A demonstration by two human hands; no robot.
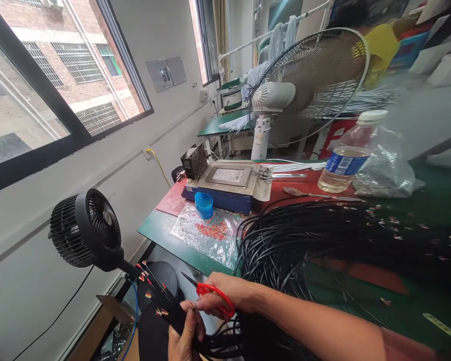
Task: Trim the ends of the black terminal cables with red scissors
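Note:
My left hand (pixel 184 338), at the bottom centre, is closed around a bundle of black cables (pixel 168 304). Stripped ends with red, yellow and white wires fan out beyond it. Red-handled scissors (pixel 202 288) hang in my right hand (pixel 229 288), blades pointing up and left, away from the cables. That hand's thumb and a finger pinch close to my left fingertips, at a cable end too small to make out. Beneath my right forearm, a large heap of black cables (pixel 270 245) spreads over the table.
Left stands a black fan (pixel 101 220). Red wire scraps (pixel 212 230) lie on a plastic sheet beside a blue cup (pixel 203 204). Behind sit a blue-sided device with a metal top (pixel 221 200), a white fan (pixel 274 95), a bottle (pixel 344 155) and a spoon (pixel 293 191).

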